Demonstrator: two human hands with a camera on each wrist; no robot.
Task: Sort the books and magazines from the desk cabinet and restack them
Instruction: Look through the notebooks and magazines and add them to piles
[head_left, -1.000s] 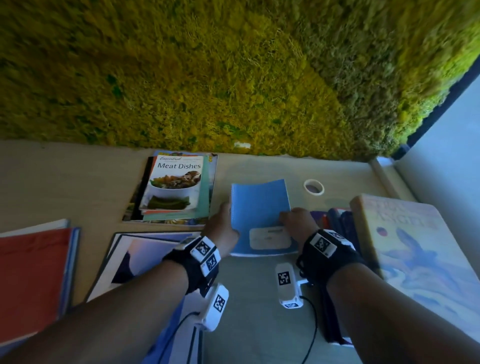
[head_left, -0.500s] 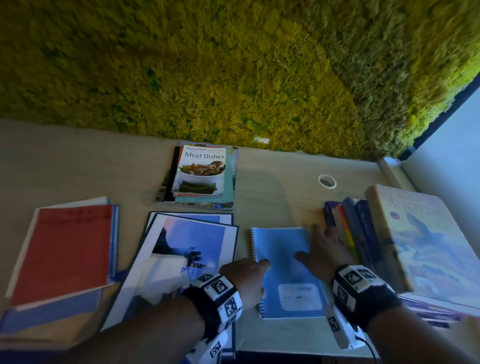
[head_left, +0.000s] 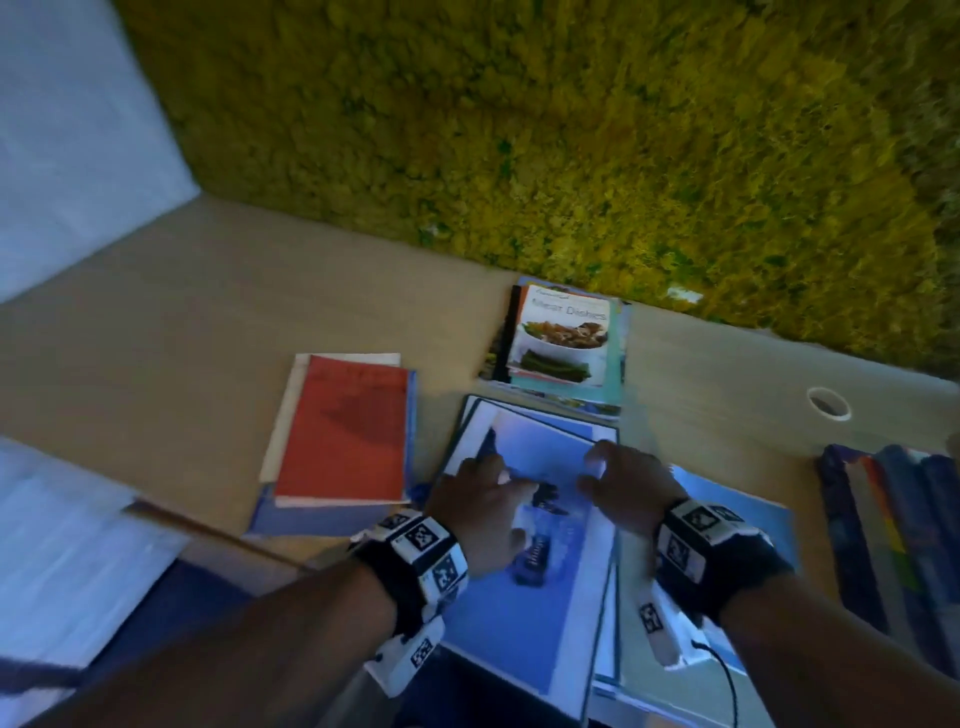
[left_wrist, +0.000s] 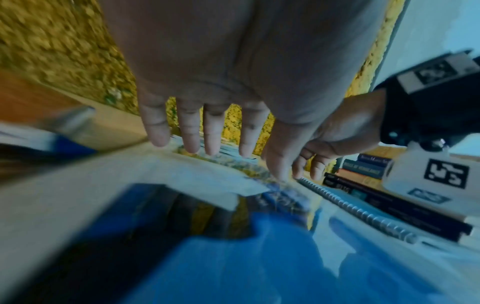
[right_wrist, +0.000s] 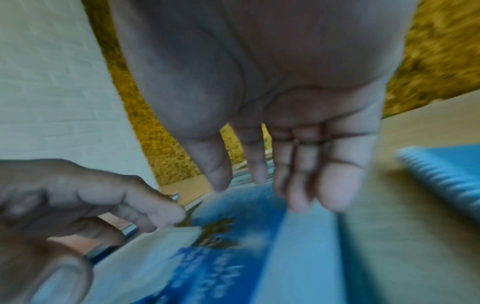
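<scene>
From the head view, both hands hover over a large blue-and-white magazine that lies on the pale wooden worktop, close to its near edge. The left hand is above the magazine's left half, its fingers loosely spread; the right hand is above the upper right corner, fingers slightly bent, holding nothing. To the right of the magazine, partly under the right wrist, lies a blue spiral notebook. To the left sits a red-covered book on top of other flat volumes. Behind the magazine, near the green moss wall, is a small stack topped by a "Meat Dishes" cookbook. A row of dark books is at the right edge, and a white ring sits in the worktop behind them.

From the left wrist view, the left hand has its fingers straight and apart, above the blurred blue cover. The notebook's spiral runs along the right, with book spines beyond it.

From the right wrist view, the right hand is wide, its fingers relaxed, tips just over the magazine cover. The left hand's fingers are curled near the magazine's far edge; whether they pinch it cannot be told through the blur.
</scene>
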